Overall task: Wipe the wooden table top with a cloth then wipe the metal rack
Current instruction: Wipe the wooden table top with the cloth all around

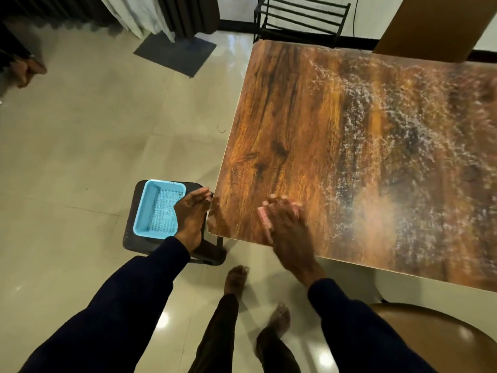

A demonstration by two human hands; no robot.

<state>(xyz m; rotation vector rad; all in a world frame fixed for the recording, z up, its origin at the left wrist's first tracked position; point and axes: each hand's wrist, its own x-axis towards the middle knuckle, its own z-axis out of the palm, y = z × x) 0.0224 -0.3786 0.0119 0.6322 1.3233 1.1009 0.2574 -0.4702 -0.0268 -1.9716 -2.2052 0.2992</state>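
Observation:
The wooden table top point(309, 125) fills the right half of the view, with whitish streaks across its middle and right. My right hand point(287, 230) lies flat near the table's front left corner, fingers straight, pressing a pink cloth point(265, 220) that peeks out from under it; the hand is motion-blurred. My left hand point(192, 214) hovers with straight fingers beside the table's left corner, above a stool. The black metal rack point(301, 20) stands on the floor beyond the table's far edge.
A light blue plastic basket point(157, 207) sits on a dark stool point(134, 238) left of the table corner. A brown round seat point(441, 335) is at lower right. A cardboard box point(430, 25) stands at the table's far right. A grey mat point(174, 53) lies on the tiled floor.

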